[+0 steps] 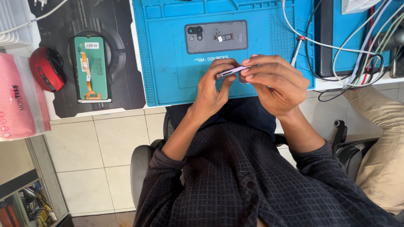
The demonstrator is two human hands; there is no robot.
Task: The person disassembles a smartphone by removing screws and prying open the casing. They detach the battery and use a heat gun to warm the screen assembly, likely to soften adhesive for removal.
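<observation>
Fingers (223,69) of both hands pinch narrowly around a slim phone (232,71), held edge-on.

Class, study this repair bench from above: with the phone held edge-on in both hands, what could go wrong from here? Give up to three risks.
1. The phone is pinched edge-on between the left hand and right hand past the blue mat's edge, over the lap; a slip could drop it.
2. Small loose parts lie on the grey back cover; a knock might scatter them.
3. The cables lie near the right hand and could snag.
</observation>
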